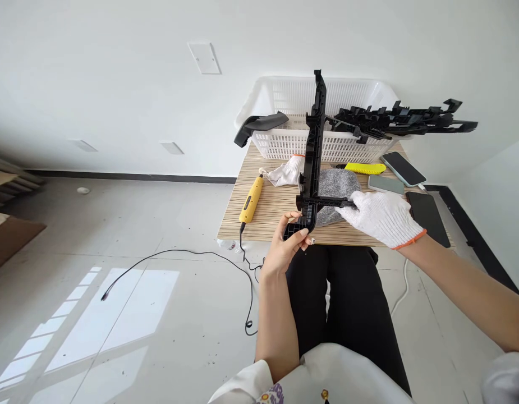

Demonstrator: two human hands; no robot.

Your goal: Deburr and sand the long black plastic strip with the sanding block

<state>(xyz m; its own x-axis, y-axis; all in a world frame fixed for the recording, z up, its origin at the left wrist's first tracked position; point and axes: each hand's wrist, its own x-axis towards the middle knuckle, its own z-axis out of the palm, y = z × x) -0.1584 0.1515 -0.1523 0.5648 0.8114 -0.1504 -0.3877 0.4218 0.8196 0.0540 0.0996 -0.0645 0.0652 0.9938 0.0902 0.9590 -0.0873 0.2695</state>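
A long black plastic part (313, 151) stands nearly upright over the table, in front of the basket. My bare left hand (286, 244) pinches its curved lower end. My right hand (379, 216), in a white knitted glove with an orange cuff, grips the end of a short black arm (330, 201) that reaches sideways from the part. Behind the arm lies a grey cloth (339, 182). A white glove (289, 171) rests on the table, left of the part.
On the striped table (232, 219) lie a yellow corded tool (251, 200), a yellow cutter (365, 168), phones (403, 168) and a dark tablet (428, 219). A white basket (280, 147) holds more black parts (394, 120). A cable (200, 252) trails across the floor.
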